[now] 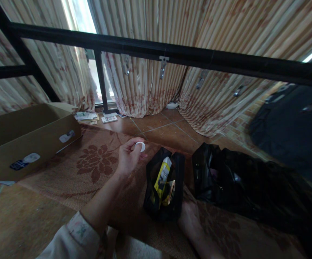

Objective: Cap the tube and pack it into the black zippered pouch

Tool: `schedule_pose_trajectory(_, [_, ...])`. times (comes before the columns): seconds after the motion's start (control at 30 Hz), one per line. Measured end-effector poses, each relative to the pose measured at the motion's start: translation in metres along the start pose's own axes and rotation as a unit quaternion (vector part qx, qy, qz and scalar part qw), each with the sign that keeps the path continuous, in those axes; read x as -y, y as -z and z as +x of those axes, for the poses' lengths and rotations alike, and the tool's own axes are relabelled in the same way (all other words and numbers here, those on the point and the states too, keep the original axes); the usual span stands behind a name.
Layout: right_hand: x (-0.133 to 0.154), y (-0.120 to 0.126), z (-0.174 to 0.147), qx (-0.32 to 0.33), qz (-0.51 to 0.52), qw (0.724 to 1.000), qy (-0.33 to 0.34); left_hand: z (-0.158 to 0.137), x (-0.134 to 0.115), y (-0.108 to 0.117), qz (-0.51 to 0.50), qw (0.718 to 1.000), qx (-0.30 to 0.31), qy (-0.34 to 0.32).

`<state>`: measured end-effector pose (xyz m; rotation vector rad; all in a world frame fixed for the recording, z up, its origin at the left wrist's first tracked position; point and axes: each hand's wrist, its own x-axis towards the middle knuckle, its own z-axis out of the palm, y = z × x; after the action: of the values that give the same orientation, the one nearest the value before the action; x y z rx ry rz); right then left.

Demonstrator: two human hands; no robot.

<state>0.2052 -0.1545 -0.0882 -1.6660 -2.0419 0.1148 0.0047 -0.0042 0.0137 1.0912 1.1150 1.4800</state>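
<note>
Between thumb and fingers, my left hand (129, 158) pinches a small round white disc (140, 146), held above the patterned mat. To its right is a small black pouch (179, 180), open at the top. Inside the pouch lie a yellow-and-white packet (163, 178) and a smaller orange-toned item (170, 194) that I cannot make out. My right hand (189, 216) is at the pouch's lower right side, gripping it; the fingers are mostly hidden behind the pouch. A larger black bag (247, 176) stands just right of the pouch, its mouth partly open with dim contents.
A long cardboard box (45, 144) stands open at the left. Papers (86, 116) and a card with a printed code (109, 118) lie on the tiled floor beyond the mat (96, 190). A black metal rail (150, 48) crosses before the curtains (137, 86). A dark bulky item (293, 126) is at right.
</note>
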Motion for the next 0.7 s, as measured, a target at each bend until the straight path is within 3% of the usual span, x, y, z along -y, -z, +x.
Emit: schedule_pose_trajectory(0.7, [-0.0020,-0.0031,-0.0010,-0.003,-0.002,1.000,0.004,-0.0002,0.0005,0.0014,-0.024,1.000,0.013,-0.004])
